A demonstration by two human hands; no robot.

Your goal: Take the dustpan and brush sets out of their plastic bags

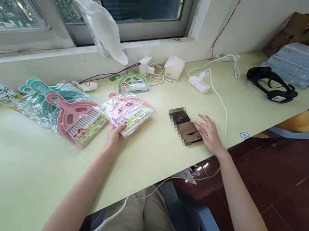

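Observation:
My left hand (114, 137) is closed on the near edge of a small pink dustpan-and-brush set (130, 113) in clear plastic wrap with a yellow label. Just left of it lies a second wrapped pink dustpan set (79, 119), close to several teal dustpans (41, 91). My right hand (209, 133) is open beside a phone (189, 131) lying on the table, its fingers apart and the fingertips at the phone's right edge. Part of the phone's screen is blurred out. A green dustpan set (132, 83) stands against the wall at the back.
Along the back of the table (162, 158) are a white charger with cable (156, 73), a white box (175, 67) and a power strip (200, 82). Black goggles with a strap (271, 85) and blue sheets (301, 63) lie to the right. A plastic bag (101, 25) hangs by the window.

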